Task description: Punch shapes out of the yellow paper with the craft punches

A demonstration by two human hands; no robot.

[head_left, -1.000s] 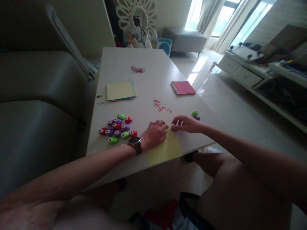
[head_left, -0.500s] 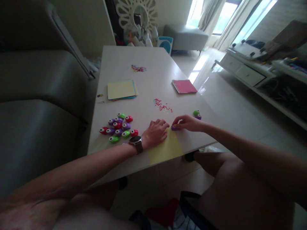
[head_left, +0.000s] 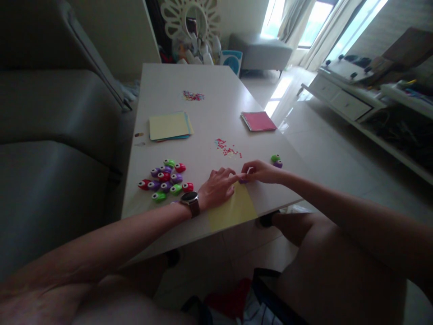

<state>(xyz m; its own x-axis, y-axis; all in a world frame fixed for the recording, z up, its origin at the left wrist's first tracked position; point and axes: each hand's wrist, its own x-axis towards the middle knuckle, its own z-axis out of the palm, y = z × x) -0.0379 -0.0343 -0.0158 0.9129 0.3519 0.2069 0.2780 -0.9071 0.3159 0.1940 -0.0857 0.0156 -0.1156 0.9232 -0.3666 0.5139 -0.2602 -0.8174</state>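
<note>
A sheet of yellow paper (head_left: 233, 213) lies at the table's near edge. My left hand (head_left: 219, 186), with a watch on its wrist, rests over the sheet's left part, fingers spread. Its fingertips reach the far edge of the paper, close to my right hand (head_left: 256, 172). Between the fingers of the right hand is a small purple craft punch (head_left: 242, 181), mostly hidden, at the sheet's far edge. Left of my left hand sits a cluster of similar punches (head_left: 164, 177) in purple, red and green. Two others, one green (head_left: 275, 158) and one purple (head_left: 278, 164), stand beyond my right hand.
Small red cut-out bits (head_left: 228, 148) are scattered beyond my hands, and a multicoloured pile (head_left: 193, 95) lies farther back. Coloured paper sheets (head_left: 170, 127) are stacked at left. A pink notebook (head_left: 259, 121) lies at right. A sofa (head_left: 54, 189) flanks the white table (head_left: 203, 76).
My left fingertips have come up against the right fingers at the purple punch, which is now more covered. The right hand has shifted slightly left.
</note>
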